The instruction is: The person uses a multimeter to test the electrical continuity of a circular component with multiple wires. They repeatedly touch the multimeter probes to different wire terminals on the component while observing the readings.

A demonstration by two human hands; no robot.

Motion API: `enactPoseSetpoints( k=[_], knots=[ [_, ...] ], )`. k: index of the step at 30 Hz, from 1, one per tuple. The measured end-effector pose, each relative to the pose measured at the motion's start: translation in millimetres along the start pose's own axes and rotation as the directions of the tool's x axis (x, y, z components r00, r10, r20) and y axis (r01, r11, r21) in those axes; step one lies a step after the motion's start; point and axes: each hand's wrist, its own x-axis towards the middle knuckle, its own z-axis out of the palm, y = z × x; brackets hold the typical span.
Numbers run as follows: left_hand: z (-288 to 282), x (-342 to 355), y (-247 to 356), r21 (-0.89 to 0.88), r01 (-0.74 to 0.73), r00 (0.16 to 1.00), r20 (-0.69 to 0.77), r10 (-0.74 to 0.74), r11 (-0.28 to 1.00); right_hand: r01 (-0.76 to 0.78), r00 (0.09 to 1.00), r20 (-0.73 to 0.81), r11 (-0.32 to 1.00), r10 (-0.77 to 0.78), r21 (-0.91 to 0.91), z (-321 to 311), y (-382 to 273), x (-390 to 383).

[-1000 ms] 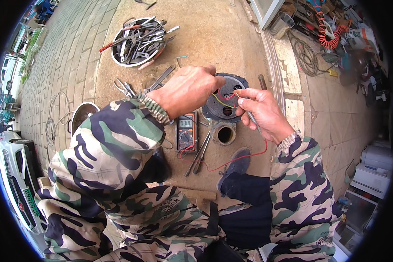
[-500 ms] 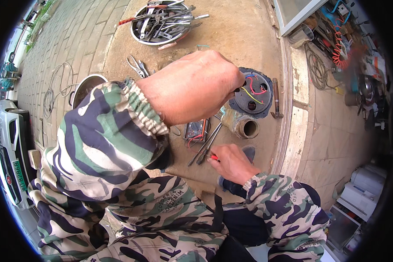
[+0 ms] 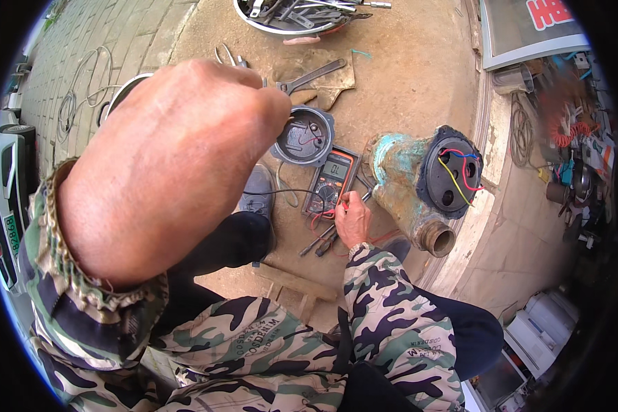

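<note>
My left hand (image 3: 175,154) is raised, large in view, its fingers curled in and mostly hidden; I cannot make out what they hold. In my right hand (image 3: 355,221) is a red test probe (image 3: 345,204), pinched beside the multimeter (image 3: 334,180). That meter is orange and dark grey, with a lit display and red and black leads. A round grey metal housing cap (image 3: 305,137) lies just beyond it, partly behind my left hand. To the right lies a weathered pump (image 3: 399,178); red, blue and yellow wires (image 3: 453,176) stick out of its dark round end.
An adjustable wrench (image 3: 316,75) lies on a brown cloth or glove. At the far side stands a round basin (image 3: 281,29) of tools. Long-handled tools lie beside the meter. A door sill runs along the right, with cluttered gear (image 3: 577,151) past it. My shoe (image 3: 257,189) is left of the meter.
My left hand has drawn left, away from the pump's wires, and looks larger. My right hand is now up against the multimeter. The whole view has shifted, uncovering the meter, cap and wrench.
</note>
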Motion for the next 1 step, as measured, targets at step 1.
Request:
enactPoseSetpoints(
  k=[1],
  knots=[
    [-3.3, -1.2, -4.5, 0.024, 0.037, 0.996, 0.078, -0.039, 0.999, -0.030, 1.000, -0.002, 0.999, 0.030, 0.019, 1.2, 5.3, 2.1]
  ],
)
